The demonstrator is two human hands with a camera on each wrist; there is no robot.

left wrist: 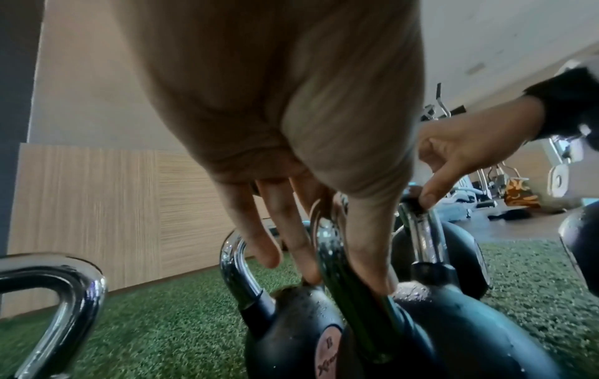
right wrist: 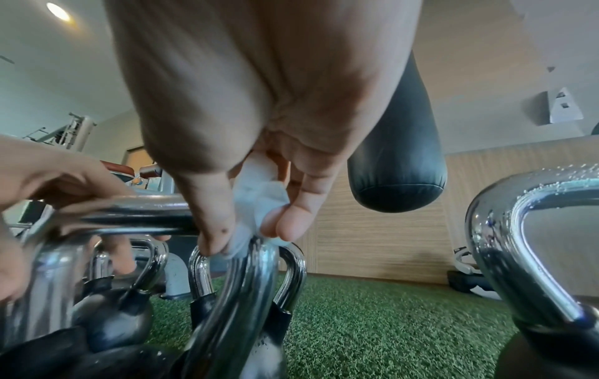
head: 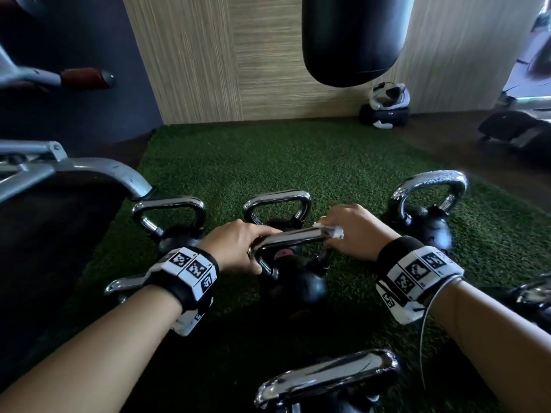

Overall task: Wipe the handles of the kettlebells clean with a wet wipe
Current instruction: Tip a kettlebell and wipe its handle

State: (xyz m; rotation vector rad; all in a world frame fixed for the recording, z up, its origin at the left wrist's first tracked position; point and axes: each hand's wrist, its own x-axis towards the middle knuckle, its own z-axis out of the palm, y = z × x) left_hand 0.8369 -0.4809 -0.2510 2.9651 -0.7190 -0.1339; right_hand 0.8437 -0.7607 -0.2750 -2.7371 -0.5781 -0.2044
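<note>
A black kettlebell (head: 293, 286) with a chrome handle (head: 290, 238) stands on green turf in the middle of the head view. My left hand (head: 238, 248) grips the handle's left corner, thumb and fingers on either side of the chrome bar (left wrist: 343, 287). My right hand (head: 353, 231) pinches a white wet wipe (head: 331, 231) against the handle's right corner. In the right wrist view the wipe (right wrist: 259, 200) is bunched between thumb and fingers on the chrome bend (right wrist: 256, 259). Water droplets cover the far right kettlebell's handle (head: 429, 181).
Other kettlebells stand around: back left (head: 173, 222), back middle (head: 278, 204), back right (head: 426, 216), one near me (head: 328, 380). A black punching bag (head: 353, 40) hangs above the turf. A metal bench frame (head: 74, 171) lies at left, and shoes (head: 386, 105) by the wall.
</note>
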